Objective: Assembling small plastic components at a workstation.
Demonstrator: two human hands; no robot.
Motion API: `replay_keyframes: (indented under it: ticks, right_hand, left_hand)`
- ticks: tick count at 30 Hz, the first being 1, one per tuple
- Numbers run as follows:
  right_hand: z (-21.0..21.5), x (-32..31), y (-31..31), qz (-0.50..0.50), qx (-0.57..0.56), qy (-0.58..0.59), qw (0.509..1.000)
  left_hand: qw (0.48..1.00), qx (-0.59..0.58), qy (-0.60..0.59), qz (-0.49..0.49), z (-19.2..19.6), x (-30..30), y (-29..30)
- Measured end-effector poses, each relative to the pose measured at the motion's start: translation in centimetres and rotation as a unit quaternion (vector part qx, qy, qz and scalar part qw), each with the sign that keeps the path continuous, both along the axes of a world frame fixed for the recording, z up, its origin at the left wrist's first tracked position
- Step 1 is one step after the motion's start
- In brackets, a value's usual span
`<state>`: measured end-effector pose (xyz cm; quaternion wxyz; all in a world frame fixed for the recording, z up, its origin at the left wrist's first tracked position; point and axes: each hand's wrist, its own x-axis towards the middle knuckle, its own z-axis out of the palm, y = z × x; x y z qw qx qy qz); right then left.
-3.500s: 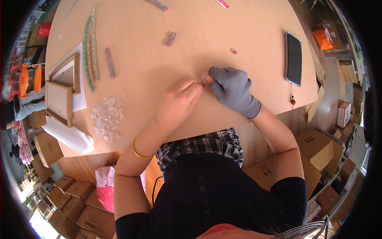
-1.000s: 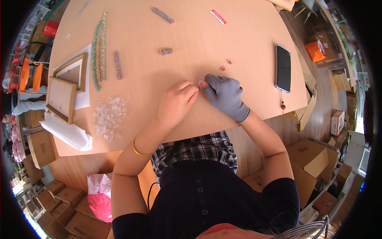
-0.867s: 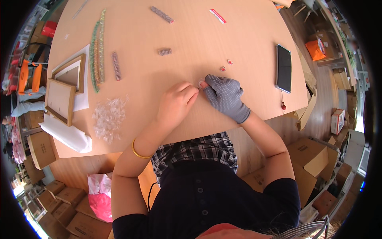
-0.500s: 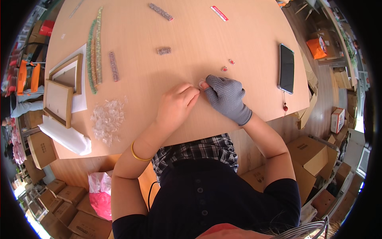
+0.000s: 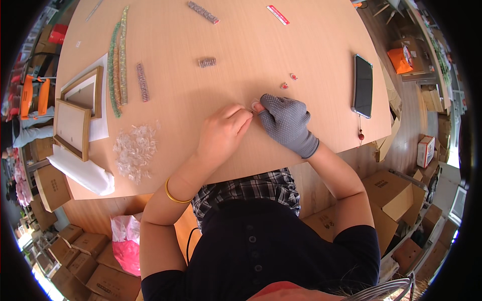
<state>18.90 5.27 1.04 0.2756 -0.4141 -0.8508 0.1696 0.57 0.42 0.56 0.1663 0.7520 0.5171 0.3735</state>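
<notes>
Now a small bead point(image 5: 254, 104) sits pinched between left hand point(image 5: 221, 134) and gloved right hand point(image 5: 286, 122).

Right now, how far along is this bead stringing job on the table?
Done, it seems: several finished bead strands lie in a row at the far left, with short ones further along. In hand: the bare left hand and the gloved right hand meet over a small piece, too tiny to identify. Left: a pile of clear beads and two loose red beads.
</notes>
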Motion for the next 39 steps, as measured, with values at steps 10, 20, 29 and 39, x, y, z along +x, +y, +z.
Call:
replay_keyframes:
  ticks: [10,20,29,39]
  right_hand:
    - [0.7,-0.2,0.0,0.017,-0.007,-0.027,0.999]
    - [-0.3,0.1,-0.2,0.005,-0.018,0.002,1.000]
    - [0.2,0.1,0.4,-0.021,-0.083,0.147,0.985]
    - [0.9,0.2,-0.5,0.047,-0.026,0.139,0.989]
  left_hand:
    - [1.000,0.008,-0.001,0.000,0.0,0.0,0.0]
    - [1.000,0.007,-0.015,0.000,0.1,0.1,-0.1]
    - [1.000,-0.008,-0.010,0.006,0.0,0.0,0.1]
    - [0.995,-0.070,-0.048,0.049,0.1,0.0,0.1]
